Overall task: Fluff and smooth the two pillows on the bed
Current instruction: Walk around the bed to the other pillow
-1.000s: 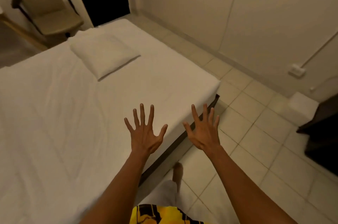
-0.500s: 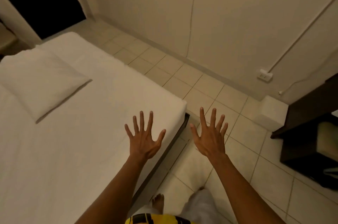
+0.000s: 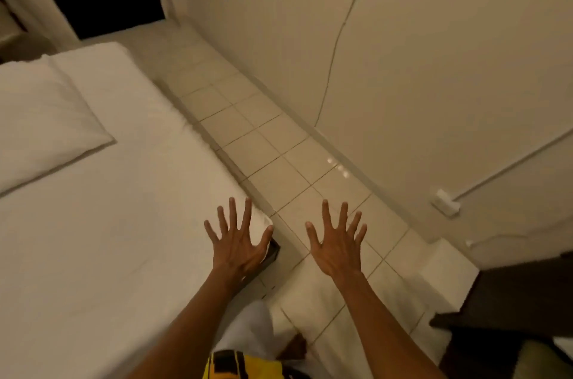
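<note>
Bed (image 3: 93, 223) was the biggest thing there, with a plain white sheet pulled flat over it. It filled most of the room on the side away from the tiled floor (image 3: 273, 146). Only one pillow (image 3: 40, 124) showed. It lay flat on the bed near the far end, well apart from both hands, and part of it ran off the picture's edge. The second pillow was not in sight, so I cannot tell where it was.

At the near corner of the bed, the left hand (image 3: 237, 242) was spread wide above the sheet, with all fingers apart and nothing in it. The right hand (image 3: 338, 244) was just past that corner, over the floor. It was spread wide too and held nothing.

As far as could be seen, no pillow was being touched. The fluffing and the smoothing both looked left to do, and the person would need to get closer to the pillow first.
</note>
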`<state>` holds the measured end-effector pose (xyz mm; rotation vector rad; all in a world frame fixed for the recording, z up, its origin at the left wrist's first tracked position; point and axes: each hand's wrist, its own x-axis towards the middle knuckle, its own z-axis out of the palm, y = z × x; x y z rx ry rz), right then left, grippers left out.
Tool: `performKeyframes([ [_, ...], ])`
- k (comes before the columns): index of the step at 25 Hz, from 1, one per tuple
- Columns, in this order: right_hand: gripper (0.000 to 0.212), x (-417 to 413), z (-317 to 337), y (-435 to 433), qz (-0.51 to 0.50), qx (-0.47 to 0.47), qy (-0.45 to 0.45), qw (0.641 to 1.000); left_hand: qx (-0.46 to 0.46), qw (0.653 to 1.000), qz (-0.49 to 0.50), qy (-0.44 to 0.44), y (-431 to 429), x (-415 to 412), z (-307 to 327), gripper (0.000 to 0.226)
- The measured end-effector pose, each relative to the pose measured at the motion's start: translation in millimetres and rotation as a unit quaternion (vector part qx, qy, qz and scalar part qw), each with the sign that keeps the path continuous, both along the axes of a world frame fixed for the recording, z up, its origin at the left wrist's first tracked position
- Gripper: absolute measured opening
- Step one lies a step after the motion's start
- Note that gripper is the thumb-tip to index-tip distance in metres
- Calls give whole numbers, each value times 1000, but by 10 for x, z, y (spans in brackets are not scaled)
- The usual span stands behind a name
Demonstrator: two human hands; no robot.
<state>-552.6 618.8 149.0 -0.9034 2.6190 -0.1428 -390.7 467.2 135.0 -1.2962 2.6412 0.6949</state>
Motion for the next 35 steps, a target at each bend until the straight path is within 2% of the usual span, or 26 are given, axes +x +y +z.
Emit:
performKeyframes([
  [7, 86, -1408, -271, -654, 80, 18, 0, 997, 25, 996, 75, -47, -489, -1095, -274, 87],
  [13, 78, -2618, -260, -1794, 164, 26, 21, 986, 20, 990, 141, 9, -1285, -2289, -176, 83],
  [15, 78, -2931, -258, -2236, 187, 26, 29, 982, -1, 985, 172, -11, -1662, -2467, -119, 81],
  [19, 76, -3277, -244, -3126, 220, 18, -9, 975, 6, 963, 261, -62, -2184, -2600, -172, 81],
  [24, 77, -3701, -245, -4361, 268, -13, -41, 962, 32, 939, 332, -84, -2868, -2989, -249, 79],
  [26, 77, -3982, -241, -4783, 281, -20, -43, 959, 28, 931, 359, -69, -3216, -3224, -220, 78],
  [30, 80, -4546, -234, -5565, 311, 24, -29, 950, 10, 913, 407, -24, -3983, -3637, -84, 77],
  [35, 85, -4692, -330, -6591, 363, 16, -35, 931, 17, 916, 399, -28, -4765, -3873, -118, 79],
])
